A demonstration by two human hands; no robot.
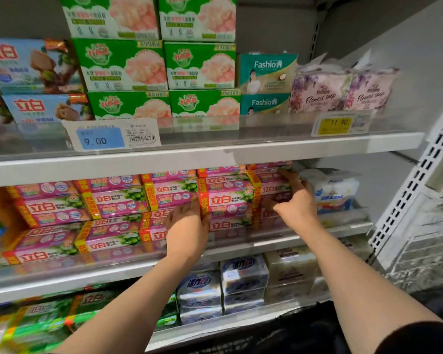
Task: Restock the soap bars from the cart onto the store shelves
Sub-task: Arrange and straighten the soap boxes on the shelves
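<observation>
With both hands bracing the pink soap pack (226,200), left hand (187,226) flat at nine o'clock, right hand (296,200) seemingly gripping at three: push squarely onto the middle shelf (317,232).

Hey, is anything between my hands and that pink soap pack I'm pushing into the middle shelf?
Nothing visible. The left hand and right hand already touch the pink soap pack at either end.

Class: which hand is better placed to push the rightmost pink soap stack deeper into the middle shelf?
Right hand: it already rests on the rightmost pink soap stack. The left hand sits one stack over.
</observation>
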